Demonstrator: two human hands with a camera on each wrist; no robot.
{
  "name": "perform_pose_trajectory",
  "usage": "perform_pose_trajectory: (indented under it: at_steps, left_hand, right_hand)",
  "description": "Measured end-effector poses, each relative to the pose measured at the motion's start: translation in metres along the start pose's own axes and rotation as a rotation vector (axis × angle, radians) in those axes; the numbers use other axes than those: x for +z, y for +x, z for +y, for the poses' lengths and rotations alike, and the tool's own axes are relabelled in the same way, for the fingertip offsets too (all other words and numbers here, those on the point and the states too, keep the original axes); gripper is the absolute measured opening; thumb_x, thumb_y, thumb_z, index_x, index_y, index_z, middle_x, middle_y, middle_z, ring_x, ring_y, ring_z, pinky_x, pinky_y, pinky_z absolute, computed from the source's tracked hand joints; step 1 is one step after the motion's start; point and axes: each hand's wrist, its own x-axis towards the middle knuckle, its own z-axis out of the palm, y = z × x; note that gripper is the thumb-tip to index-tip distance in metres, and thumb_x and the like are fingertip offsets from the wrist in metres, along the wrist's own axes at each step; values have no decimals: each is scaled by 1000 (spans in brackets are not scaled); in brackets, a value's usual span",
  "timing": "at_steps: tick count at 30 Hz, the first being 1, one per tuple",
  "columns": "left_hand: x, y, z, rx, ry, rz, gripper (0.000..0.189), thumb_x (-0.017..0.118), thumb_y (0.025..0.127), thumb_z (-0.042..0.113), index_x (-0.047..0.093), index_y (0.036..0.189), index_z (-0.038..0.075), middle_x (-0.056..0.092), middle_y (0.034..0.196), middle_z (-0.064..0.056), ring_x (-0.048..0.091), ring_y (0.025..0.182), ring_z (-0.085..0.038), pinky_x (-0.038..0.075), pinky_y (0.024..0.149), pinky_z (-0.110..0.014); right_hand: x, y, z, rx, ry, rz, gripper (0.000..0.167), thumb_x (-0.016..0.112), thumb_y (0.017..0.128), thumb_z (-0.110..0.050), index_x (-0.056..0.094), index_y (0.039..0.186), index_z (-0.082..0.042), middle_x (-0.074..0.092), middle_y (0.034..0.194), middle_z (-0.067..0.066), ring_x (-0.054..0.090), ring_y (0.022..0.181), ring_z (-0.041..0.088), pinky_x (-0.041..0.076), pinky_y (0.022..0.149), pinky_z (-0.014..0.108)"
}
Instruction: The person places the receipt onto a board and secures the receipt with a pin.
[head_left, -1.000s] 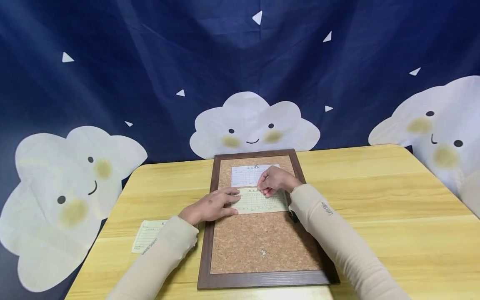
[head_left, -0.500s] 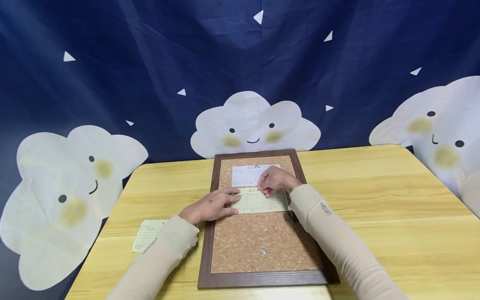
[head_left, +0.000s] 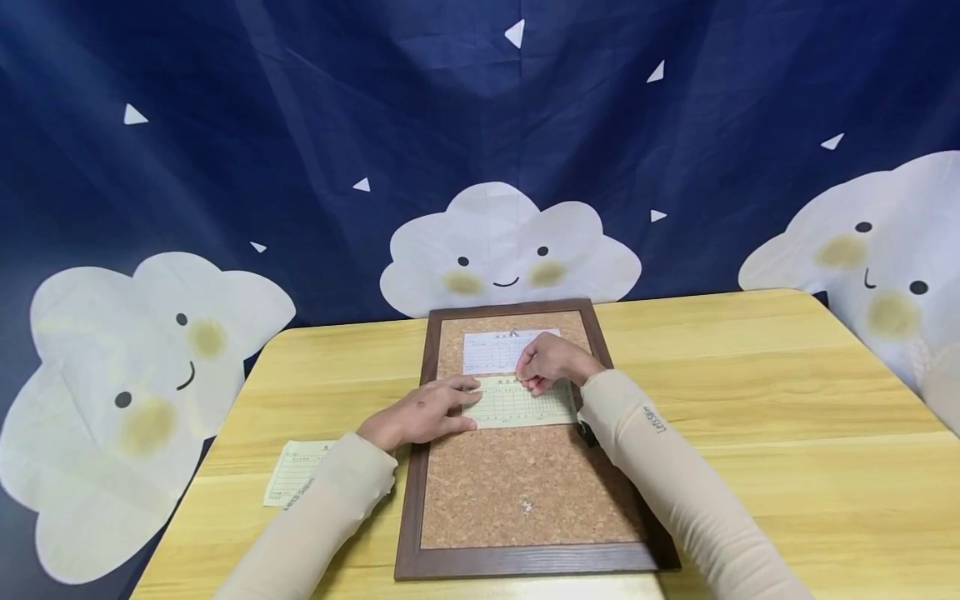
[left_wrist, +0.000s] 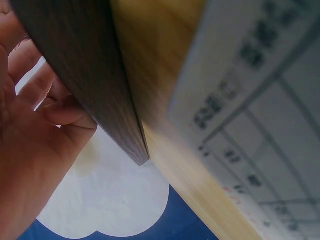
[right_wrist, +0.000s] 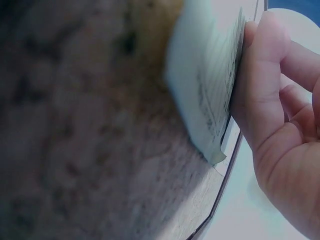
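A pale yellow-green printed slip (head_left: 498,408) lies across the framed cork board (head_left: 480,483). My left hand (head_left: 423,414) rests on the slip's left end with fingers spread and fairly straight; in the left wrist view this hand (left_wrist: 55,117) is beside the dark wooden frame (left_wrist: 90,75). The right hand (head_left: 555,360) has its thumb and fingers pinched together at the slip's top edge, near the middle; what they pinch is hidden. In the right wrist view, one corner of the slip (right_wrist: 202,85) curls up beside the right hand (right_wrist: 275,115).
Above the slip, a white printed slip (head_left: 487,354) bears a small grey fastener (head_left: 513,332) at its top. A little cluster of silvery bits (head_left: 527,505) lies lower on the cork. Another yellow-green slip (head_left: 296,471) is on the wooden table (head_left: 750,400), partly under the left sleeve.
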Motion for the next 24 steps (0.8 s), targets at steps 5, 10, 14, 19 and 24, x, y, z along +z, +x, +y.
perform_pose_trajectory:
  at_steps: [5,10,14,19,24]
  left_hand:
    - [0,1,0,7,-1,7,52,67,97,24,54,139,-4,47,148,-18,42,138,-35,38,110,-47]
    - [0,1,1,10,2,11,51,68,97,24,55,139,-4,47,147,-18,43,137,-35,39,110,-47]
    - [0,0,2,9,-1,16,51,68,97,23,55,138,-4,47,147,-18,43,137,-35,39,110,-47]
    - [1,0,1,16,4,24,51,68,97,23,56,138,-4,48,147,-18,44,137,-35,40,109,-47]
    - [1,1,0,20,-9,24,51,69,96,23,56,137,-4,48,147,-19,44,137,-35,40,109,-47]
  right_hand:
    - [0,-1,-1,-9,-9,2,9,63,95,3,69,89,6,62,68,9,59,57,12,59,62,29]
    - [0,0,-1,-10,-20,4,9,63,95,4,69,89,6,61,67,8,59,57,12,59,62,29]
    - [1,-2,-1,-4,-16,6,9,62,95,5,69,89,6,61,66,8,59,57,12,59,62,28]
    - [1,-3,-1,-4,4,10,8,62,95,6,68,89,7,61,66,8,58,57,12,58,60,27]
    - [1,-1,-1,-3,-6,7,9,61,96,5,68,89,7,61,67,9,59,57,12,59,62,28]
